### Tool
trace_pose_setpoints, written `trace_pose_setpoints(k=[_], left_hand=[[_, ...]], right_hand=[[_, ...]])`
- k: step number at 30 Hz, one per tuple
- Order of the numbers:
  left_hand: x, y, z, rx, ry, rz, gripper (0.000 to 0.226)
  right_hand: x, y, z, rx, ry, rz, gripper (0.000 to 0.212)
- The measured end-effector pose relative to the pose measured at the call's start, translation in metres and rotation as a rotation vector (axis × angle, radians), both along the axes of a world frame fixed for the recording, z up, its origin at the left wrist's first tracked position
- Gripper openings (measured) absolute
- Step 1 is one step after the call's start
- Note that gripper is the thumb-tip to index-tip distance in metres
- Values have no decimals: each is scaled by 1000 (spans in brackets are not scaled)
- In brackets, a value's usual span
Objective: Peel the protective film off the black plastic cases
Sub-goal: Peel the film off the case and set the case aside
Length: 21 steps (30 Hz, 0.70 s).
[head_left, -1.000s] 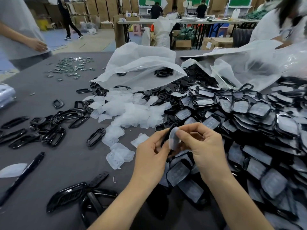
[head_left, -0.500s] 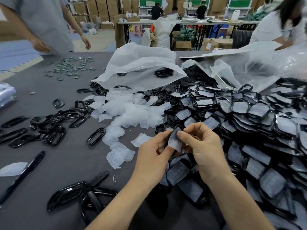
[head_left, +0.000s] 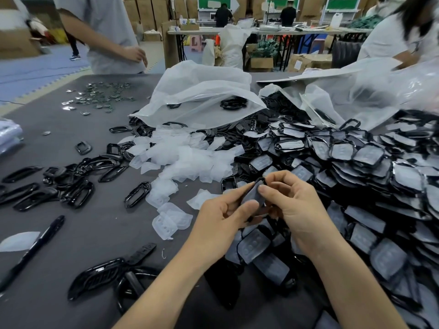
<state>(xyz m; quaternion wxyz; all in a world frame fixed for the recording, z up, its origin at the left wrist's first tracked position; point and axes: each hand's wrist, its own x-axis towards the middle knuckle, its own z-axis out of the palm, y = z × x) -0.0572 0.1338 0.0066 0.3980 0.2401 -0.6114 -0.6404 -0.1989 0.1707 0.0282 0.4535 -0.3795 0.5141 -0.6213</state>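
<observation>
A small black plastic case [head_left: 253, 194] with cloudy film on its face is held above the table between both hands. My left hand [head_left: 221, 224] grips its lower edge with thumb and fingers. My right hand [head_left: 294, 205] pinches the film near the case's top with thumb and forefinger. A big heap of film-covered black cases [head_left: 370, 172] fills the right side. Peeled translucent films [head_left: 187, 157] lie piled in the middle. Bare black cases and frames [head_left: 71, 184] lie scattered at the left.
A black pen [head_left: 35, 248] lies at the lower left on the grey table [head_left: 83, 233]. Large plastic bags [head_left: 202, 91] sit behind the heaps. Small metal pieces [head_left: 99, 96] are scattered at the far left. One person [head_left: 107, 32] stands at the table's far edge, another [head_left: 399, 34] at the right.
The case has dropped slightly and tilted flatter between my hands, its film less raised. The person at the far left has walked right along the table's far edge.
</observation>
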Motion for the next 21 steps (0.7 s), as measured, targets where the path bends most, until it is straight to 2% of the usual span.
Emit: trace_pose_setpoints(k=[2, 9, 12, 15, 21], left_hand=[[-2, -1, -3, 32, 12, 33, 26], [0, 0, -1, 2, -37, 45, 34], [0, 2, 1, -5, -44, 50, 34], [0, 4, 1, -14, -28, 103, 23], [-1, 4, -3, -87, -74, 217, 20]], right_hand=[[1, 0, -1, -17, -21, 13, 14], [3, -2, -3, -32, 58, -12, 2], [5, -2, -3, -41, 160, -61, 9], [9, -2, -3, -60, 268, -86, 10], [13, -1, -3, -84, 322, -70, 14]])
